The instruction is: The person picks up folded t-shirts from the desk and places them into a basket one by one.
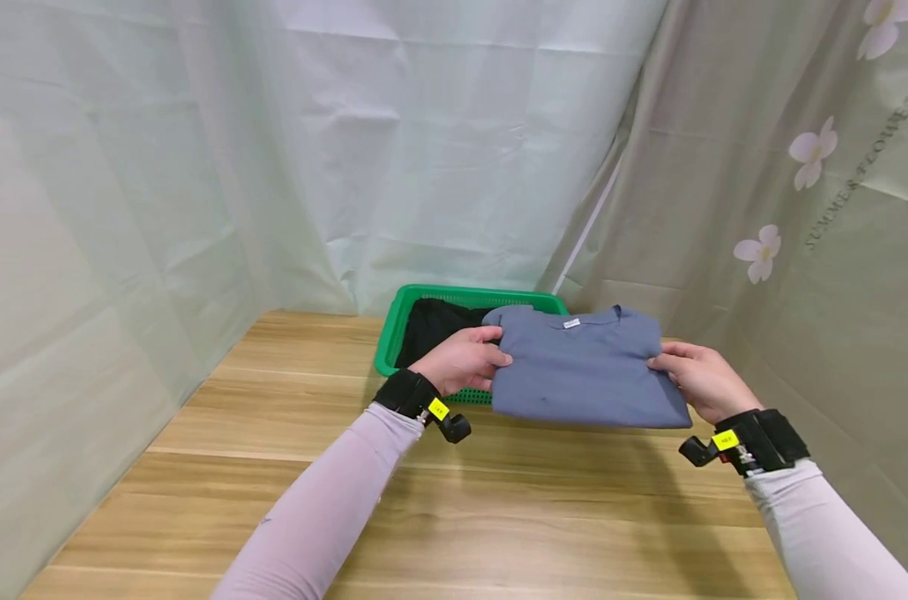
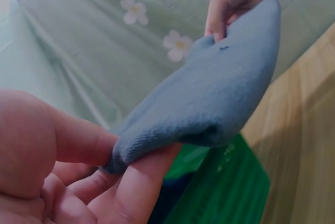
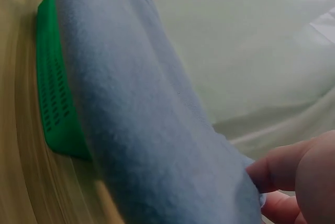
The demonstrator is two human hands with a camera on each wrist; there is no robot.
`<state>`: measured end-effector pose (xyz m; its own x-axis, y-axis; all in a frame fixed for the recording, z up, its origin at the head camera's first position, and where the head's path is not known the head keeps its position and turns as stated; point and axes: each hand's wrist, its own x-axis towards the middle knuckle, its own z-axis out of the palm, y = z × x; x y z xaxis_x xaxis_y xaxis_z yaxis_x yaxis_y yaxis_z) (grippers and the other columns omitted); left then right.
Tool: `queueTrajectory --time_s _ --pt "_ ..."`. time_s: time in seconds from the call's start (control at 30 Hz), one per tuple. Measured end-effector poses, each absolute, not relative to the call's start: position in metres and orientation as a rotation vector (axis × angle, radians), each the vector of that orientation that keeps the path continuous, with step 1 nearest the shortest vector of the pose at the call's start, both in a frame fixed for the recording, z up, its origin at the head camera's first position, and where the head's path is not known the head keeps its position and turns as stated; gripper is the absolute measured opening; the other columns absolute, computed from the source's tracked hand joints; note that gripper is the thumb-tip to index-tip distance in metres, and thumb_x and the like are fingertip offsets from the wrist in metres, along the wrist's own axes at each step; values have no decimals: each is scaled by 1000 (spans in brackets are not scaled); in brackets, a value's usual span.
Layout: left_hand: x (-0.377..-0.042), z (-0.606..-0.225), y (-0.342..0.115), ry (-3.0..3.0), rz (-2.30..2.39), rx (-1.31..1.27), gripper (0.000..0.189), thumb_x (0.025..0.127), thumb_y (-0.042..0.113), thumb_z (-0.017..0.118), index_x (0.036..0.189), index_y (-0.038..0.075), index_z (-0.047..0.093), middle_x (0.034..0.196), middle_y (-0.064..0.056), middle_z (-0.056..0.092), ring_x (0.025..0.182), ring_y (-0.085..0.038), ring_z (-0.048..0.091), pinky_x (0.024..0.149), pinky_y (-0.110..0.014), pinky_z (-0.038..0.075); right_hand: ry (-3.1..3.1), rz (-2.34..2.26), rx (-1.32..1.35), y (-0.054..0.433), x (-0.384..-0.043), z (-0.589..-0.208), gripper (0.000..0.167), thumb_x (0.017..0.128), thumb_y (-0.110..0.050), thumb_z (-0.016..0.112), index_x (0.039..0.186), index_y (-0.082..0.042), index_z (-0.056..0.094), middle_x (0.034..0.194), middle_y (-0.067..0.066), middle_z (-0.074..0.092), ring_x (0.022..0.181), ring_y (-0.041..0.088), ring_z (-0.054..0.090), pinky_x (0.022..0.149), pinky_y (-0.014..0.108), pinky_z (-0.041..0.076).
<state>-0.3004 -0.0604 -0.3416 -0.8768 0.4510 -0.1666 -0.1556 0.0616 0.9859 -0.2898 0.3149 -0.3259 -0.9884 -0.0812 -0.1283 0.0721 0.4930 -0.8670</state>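
A folded blue-grey shirt [image 1: 577, 371] with a small white neck label hangs level above the table, held between both hands. My left hand [image 1: 465, 360] pinches its left edge, thumb on top and fingers beneath, as the left wrist view shows on the shirt [image 2: 209, 93]. On the opposite edge, my right hand [image 1: 701, 379] pinches the cloth the same way; its thumb and a finger show at the fabric's side in the right wrist view. Behind and partly under the shirt stands a green plastic basket [image 1: 390, 337] with black cloth [image 1: 435, 325] inside. The shirt hides the basket's right part.
The wooden table [image 1: 274, 467] carries the basket near its back edge. Pale curtains [image 1: 439, 167] hang behind the table and on both sides, the right one printed with white flowers. In the right wrist view the basket's perforated wall [image 3: 55, 93] stands beside the shirt.
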Motion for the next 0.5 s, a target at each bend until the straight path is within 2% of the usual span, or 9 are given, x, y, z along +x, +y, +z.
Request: queueTrajectory --time_s 0.1,0.27,0.43,0.5 --pt "-303 -342 -74 1933 1851 270 80 110 8 60 177 12 16 170 -17 49 139 -34 67 108 -44 61 2550 -1536 -34 301 -295 -326 64 116 -23 53 168 9 32 168 30 36 121 20 57 85 19 58" --pt "-310 -344 -95 1978 1835 227 80 110 9 60 177 11 16 168 -19 50 126 -25 71 94 -33 63 2507 -1566 -35 279 -304 -328 70 115 -20 53 170 9 22 177 34 24 149 36 42 98 25 57" --pt "-317 -342 -112 2006 1828 171 80 111 10 59 178 13 15 169 -19 48 133 -30 68 94 -34 62 2489 -1608 -44 255 -317 -328 66 114 -17 55 168 9 29 174 31 31 146 34 45 98 27 55" --pt "-320 -341 -119 2015 1828 151 80 111 9 57 178 13 14 170 -19 47 138 -34 66 97 -36 62 2472 -1639 -46 245 -322 -328 64 113 -17 55 167 9 31 173 30 33 145 33 46 103 31 56"
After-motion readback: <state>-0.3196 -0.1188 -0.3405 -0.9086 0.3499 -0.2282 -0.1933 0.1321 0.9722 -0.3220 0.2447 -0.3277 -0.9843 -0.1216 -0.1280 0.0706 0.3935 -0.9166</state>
